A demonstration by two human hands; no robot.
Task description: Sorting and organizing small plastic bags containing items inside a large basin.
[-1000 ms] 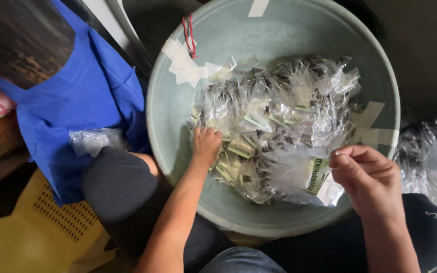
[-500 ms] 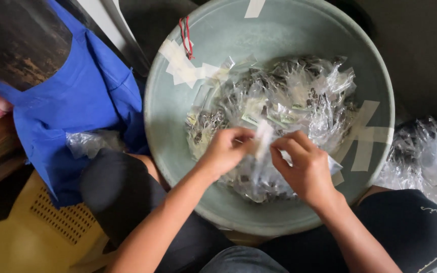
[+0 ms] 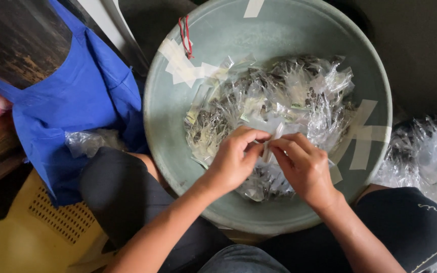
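A small clear packet (image 3: pixel 271 146) sits pinched between both hands over the middle of the grey-green basin (image 3: pixel 168 101), the left hand (image 3: pixel 233 159) and right hand (image 3: pixel 304 164) each grasping an edge with fingertips, so the step in hand looks like folding or sealing its top; the next move calls for a firm pinch along that edge. Beyond the knuckles lies a heap of similar clear packets (image 3: pixel 279 96) with dark contents and pale slips. Strips of pale tape (image 3: pixel 365 134) patch the basin wall right of the right hand; a blue cloth bag (image 3: pixel 77 101) lies left of the left hand.
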